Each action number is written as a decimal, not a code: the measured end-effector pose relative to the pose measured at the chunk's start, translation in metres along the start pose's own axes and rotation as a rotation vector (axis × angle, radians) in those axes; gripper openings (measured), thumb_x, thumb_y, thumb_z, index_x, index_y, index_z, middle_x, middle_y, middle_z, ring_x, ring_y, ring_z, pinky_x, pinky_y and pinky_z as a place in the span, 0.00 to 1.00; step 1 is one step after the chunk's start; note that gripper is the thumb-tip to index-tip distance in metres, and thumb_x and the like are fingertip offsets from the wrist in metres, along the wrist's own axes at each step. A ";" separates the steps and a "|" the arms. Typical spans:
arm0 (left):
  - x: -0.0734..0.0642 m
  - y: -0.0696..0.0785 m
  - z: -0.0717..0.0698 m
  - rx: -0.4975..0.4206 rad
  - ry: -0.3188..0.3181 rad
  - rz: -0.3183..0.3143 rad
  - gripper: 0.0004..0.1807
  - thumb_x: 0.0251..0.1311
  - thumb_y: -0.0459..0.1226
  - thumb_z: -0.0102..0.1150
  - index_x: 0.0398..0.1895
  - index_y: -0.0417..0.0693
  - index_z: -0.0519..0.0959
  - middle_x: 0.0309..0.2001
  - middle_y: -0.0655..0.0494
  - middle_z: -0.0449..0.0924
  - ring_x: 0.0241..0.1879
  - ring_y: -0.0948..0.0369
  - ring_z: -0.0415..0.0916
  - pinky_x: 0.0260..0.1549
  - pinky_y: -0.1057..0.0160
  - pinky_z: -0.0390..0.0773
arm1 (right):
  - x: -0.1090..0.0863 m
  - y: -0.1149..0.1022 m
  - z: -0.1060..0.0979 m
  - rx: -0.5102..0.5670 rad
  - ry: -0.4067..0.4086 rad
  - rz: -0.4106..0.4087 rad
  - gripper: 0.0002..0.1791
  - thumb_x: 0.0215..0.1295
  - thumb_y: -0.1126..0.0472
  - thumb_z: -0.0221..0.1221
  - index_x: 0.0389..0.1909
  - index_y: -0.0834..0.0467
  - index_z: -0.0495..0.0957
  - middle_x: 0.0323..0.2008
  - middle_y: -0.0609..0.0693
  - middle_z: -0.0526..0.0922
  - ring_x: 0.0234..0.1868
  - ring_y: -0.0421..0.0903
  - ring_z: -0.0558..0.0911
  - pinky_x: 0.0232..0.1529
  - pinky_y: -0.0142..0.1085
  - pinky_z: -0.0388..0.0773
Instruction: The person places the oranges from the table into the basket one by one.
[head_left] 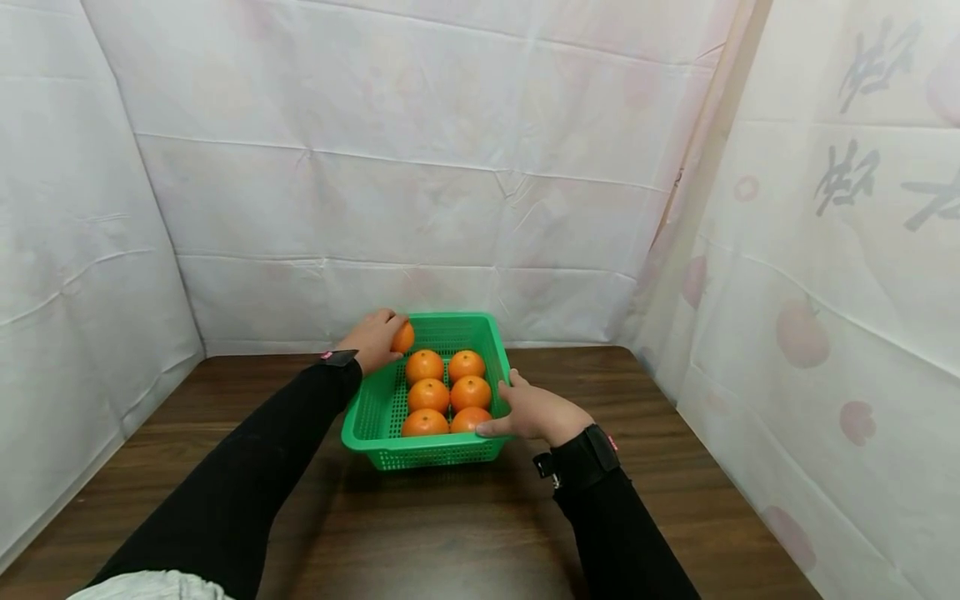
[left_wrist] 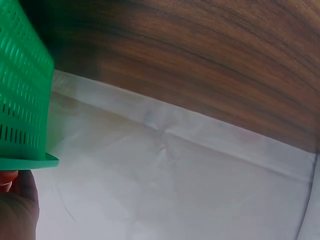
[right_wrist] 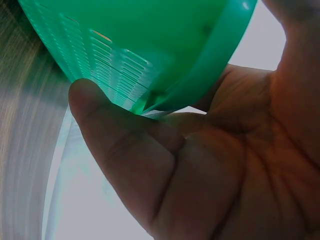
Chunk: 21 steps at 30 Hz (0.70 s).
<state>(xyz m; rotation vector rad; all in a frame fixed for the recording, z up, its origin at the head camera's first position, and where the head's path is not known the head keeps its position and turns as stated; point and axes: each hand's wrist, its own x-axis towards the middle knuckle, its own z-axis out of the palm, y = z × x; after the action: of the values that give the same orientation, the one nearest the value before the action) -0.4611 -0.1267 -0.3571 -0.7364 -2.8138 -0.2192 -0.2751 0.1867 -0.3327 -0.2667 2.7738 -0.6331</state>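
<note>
A green plastic basket (head_left: 442, 450) with slotted sides stands on the wooden table, several oranges (head_left: 426, 395) lying in it in two columns. At its back left corner my left hand (head_left: 375, 340) holds another orange (head_left: 404, 337), fingers over its top and side. In the left wrist view, only part of that hand (left_wrist: 19, 215) shows below the basket rim (left_wrist: 30, 163). My right hand (head_left: 536, 410) grips the basket's right rim near the front corner, thumb over the rim. The right wrist view has a finger of this hand (right_wrist: 210, 165) along the basket's outer wall (right_wrist: 125, 50).
Dark wood table (head_left: 420, 533) surrounds the basket. A white sheet (head_left: 420, 208) hangs close behind it along the table's back edge. More sheeting hangs at the left (head_left: 82, 250) and right (head_left: 810, 292).
</note>
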 end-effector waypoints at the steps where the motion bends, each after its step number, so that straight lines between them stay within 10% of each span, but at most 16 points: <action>1: 0.000 0.001 0.000 0.010 -0.005 0.002 0.42 0.68 0.43 0.73 0.82 0.50 0.64 0.75 0.38 0.66 0.72 0.39 0.68 0.68 0.41 0.74 | 0.000 0.000 0.000 0.003 0.000 0.001 0.57 0.66 0.29 0.66 0.86 0.51 0.54 0.88 0.55 0.39 0.85 0.59 0.57 0.79 0.57 0.65; 15: 0.002 0.004 -0.002 0.049 -0.026 0.040 0.39 0.69 0.40 0.72 0.80 0.47 0.66 0.74 0.38 0.65 0.70 0.39 0.69 0.65 0.41 0.76 | 0.001 0.000 0.001 -0.016 0.002 0.007 0.57 0.66 0.28 0.65 0.86 0.51 0.53 0.88 0.55 0.38 0.85 0.59 0.57 0.79 0.58 0.64; 21: 0.003 0.001 -0.004 0.019 -0.082 0.055 0.20 0.79 0.34 0.53 0.70 0.47 0.79 0.66 0.40 0.77 0.64 0.41 0.75 0.64 0.40 0.76 | 0.001 0.001 0.000 -0.002 -0.003 0.005 0.58 0.65 0.28 0.65 0.86 0.51 0.53 0.89 0.54 0.38 0.85 0.59 0.57 0.79 0.58 0.65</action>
<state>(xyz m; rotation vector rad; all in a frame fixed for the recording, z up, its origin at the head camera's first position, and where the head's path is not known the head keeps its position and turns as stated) -0.4628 -0.1253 -0.3522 -0.8350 -2.8634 -0.1560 -0.2760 0.1870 -0.3335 -0.2605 2.7714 -0.6282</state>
